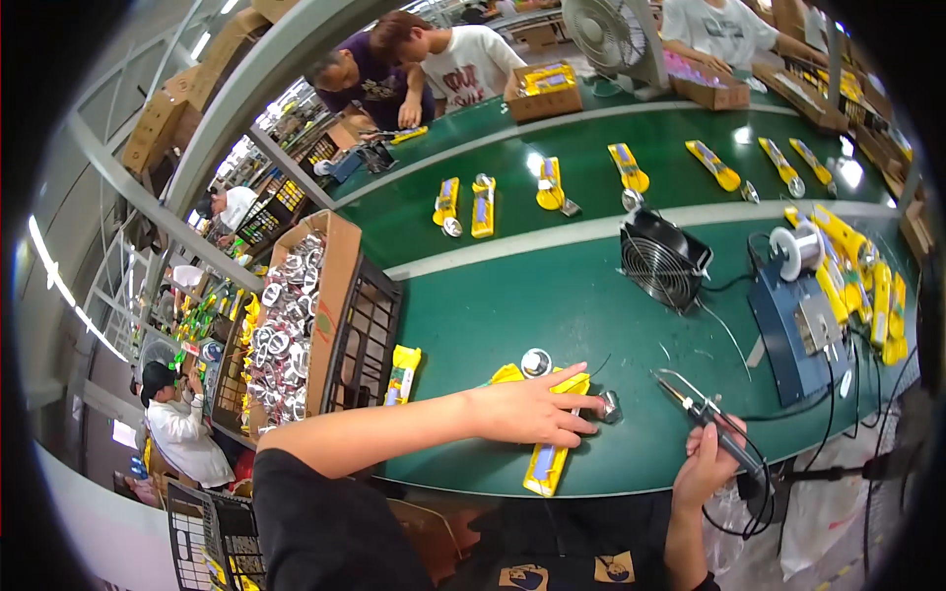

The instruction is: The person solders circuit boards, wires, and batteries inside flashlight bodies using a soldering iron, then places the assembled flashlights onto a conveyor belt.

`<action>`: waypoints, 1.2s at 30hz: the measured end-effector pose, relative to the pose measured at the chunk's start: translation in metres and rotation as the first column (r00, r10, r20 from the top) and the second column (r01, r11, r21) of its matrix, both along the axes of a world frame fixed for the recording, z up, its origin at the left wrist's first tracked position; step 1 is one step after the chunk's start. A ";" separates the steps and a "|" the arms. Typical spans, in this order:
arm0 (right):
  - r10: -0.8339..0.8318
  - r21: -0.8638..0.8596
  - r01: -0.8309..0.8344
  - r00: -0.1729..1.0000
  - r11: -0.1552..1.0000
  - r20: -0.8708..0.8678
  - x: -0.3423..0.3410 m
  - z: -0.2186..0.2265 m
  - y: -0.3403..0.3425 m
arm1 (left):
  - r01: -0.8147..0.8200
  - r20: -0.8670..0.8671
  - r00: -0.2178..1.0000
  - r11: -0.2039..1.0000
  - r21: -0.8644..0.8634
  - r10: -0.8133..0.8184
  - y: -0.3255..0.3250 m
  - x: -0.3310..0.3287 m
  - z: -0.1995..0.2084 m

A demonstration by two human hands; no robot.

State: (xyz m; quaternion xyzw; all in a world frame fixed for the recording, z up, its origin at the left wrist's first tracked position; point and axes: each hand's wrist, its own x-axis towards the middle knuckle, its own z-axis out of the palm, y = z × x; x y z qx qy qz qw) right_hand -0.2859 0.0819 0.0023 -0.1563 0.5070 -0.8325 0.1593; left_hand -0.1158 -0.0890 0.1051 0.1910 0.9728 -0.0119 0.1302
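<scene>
My left hand (pixel 537 406) lies palm down over yellow plastic housings on the green bench, its fingers spread. One yellow housing (pixel 544 471) sticks out below the hand, and part of another shows above it. A fingertip reaches a small silver round part (pixel 611 407); whether it presses on it I cannot tell. Just above the hand sits a shiny round metal cap (pixel 536 362). To the right, my right hand (pixel 711 451) is closed round the grip of a soldering iron (pixel 729 441), its tip pointing up and left, apart from the housings.
A box (pixel 340 258) of silver parts and a black crate (pixel 367 325) stand left. A black fan (pixel 662 258), a blue soldering station (pixel 788 315) with a solder spool (pixel 796 248), and piled yellow housings (pixel 882 305) are right. Yellow pieces line the conveyor (pixel 591 236); co-workers sit beyond.
</scene>
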 end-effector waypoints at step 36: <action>0.051 -0.110 -0.061 0.995 0.992 -0.090 0.002 -0.009 0.003 | -0.531 -0.028 -0.095 -0.027 0.847 0.995 0.094 0.086 -0.064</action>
